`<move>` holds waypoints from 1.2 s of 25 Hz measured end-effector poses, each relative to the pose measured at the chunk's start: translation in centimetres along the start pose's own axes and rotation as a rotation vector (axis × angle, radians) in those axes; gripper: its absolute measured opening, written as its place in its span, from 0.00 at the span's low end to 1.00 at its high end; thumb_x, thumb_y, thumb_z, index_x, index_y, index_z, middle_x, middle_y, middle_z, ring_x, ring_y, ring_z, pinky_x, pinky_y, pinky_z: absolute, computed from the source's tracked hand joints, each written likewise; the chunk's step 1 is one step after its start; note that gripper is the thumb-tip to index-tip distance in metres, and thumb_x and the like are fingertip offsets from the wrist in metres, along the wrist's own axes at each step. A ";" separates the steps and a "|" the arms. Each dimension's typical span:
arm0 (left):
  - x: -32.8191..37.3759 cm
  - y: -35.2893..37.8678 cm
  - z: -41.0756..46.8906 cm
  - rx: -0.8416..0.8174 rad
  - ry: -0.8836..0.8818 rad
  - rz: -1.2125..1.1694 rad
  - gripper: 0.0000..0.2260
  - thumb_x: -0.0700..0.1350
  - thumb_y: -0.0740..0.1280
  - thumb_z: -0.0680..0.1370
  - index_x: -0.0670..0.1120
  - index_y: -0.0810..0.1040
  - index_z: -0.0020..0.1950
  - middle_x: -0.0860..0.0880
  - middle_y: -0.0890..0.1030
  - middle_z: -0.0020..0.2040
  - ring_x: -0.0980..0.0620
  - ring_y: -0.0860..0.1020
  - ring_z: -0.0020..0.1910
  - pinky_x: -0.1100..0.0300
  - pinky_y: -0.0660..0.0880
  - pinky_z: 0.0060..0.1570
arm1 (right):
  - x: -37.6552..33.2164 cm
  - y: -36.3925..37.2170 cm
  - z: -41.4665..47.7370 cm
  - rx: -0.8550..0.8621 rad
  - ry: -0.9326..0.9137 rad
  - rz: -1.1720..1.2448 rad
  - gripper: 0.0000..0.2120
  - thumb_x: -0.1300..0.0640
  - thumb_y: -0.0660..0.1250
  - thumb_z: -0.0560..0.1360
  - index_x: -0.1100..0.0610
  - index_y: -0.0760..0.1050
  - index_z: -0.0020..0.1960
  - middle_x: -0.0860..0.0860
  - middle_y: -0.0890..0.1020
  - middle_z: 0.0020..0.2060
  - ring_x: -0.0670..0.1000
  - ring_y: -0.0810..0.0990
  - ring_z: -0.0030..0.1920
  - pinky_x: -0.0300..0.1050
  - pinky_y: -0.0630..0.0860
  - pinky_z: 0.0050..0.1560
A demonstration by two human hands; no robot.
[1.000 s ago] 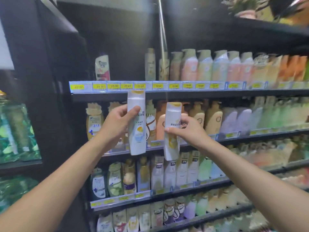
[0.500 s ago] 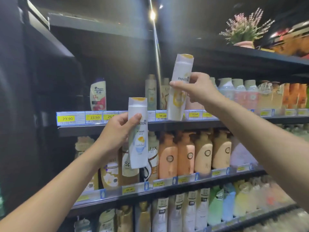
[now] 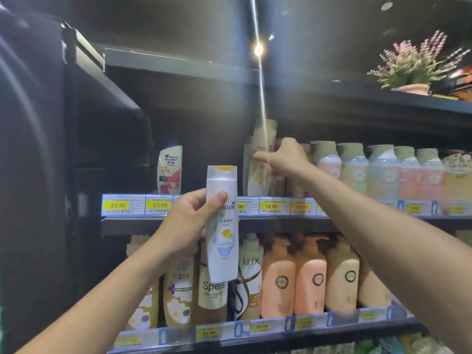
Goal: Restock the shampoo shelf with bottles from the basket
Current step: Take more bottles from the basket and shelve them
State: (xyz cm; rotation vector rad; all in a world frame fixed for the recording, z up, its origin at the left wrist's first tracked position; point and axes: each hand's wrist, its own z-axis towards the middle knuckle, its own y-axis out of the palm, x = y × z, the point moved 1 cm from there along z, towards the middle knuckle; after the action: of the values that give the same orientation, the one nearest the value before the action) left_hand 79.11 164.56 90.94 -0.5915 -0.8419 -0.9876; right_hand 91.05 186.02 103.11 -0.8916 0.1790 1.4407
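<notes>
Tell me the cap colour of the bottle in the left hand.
The bottle has a yellow-orange cap; head view.

White Pantene bottle upright, cap up; second bottle tilted at upper shelf.

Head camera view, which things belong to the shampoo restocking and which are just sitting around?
Job: left hand gripping near Pantene bottle; right hand holding far Pantene bottle at upper shelf.
Bystanders: Head & Shoulders bottle, Lux bottle, Spes bottle, potted plant.
</notes>
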 end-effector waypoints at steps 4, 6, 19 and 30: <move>0.9 -0.2 0.0 0.039 0.019 -0.011 0.19 0.61 0.71 0.72 0.47 0.86 0.52 0.41 0.88 0.52 0.41 0.87 0.52 0.46 0.85 0.50 | 0.4 1.5 0.3 -0.083 0.055 -0.093 0.22 0.37 0.79 0.64 0.55 0.81 0.39 0.43 0.80 0.22 0.42 0.80 0.22 0.34 0.69 0.21; 1.4 -0.2 0.1 0.048 0.033 -0.009 0.18 0.60 0.71 0.73 0.47 0.85 0.51 0.41 0.88 0.51 0.41 0.87 0.51 0.48 0.86 0.47 | 0.8 2.0 0.4 -0.113 0.085 -0.127 0.23 0.36 0.79 0.64 0.55 0.80 0.39 0.45 0.81 0.21 0.42 0.79 0.20 0.35 0.69 0.21; 8.8 2.2 6.7 0.041 0.170 0.074 0.19 0.52 0.65 0.84 0.38 0.80 0.62 0.39 0.87 0.55 0.40 0.86 0.56 0.50 0.86 0.49 | 1.2 -2.1 -0.8 0.173 -0.200 -0.052 0.12 0.41 0.77 0.71 0.47 0.79 0.46 0.42 0.83 0.39 0.39 0.80 0.39 0.39 0.77 0.39; 7.9 4.5 12.0 -0.024 0.201 0.242 0.14 0.53 0.65 0.85 0.46 0.81 0.64 0.48 0.87 0.58 0.49 0.85 0.57 0.53 0.84 0.53 | 3.3 -2.5 -2.6 -0.329 -0.272 0.353 0.06 0.51 0.75 0.77 0.50 0.85 0.52 0.47 0.88 0.47 0.42 0.86 0.45 0.41 0.82 0.45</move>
State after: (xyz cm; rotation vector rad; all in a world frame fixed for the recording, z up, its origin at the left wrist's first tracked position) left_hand 81.38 171.89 103.88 -0.5892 -0.5666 -0.8212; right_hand 94.89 187.29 100.43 -0.9473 -0.1158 1.9432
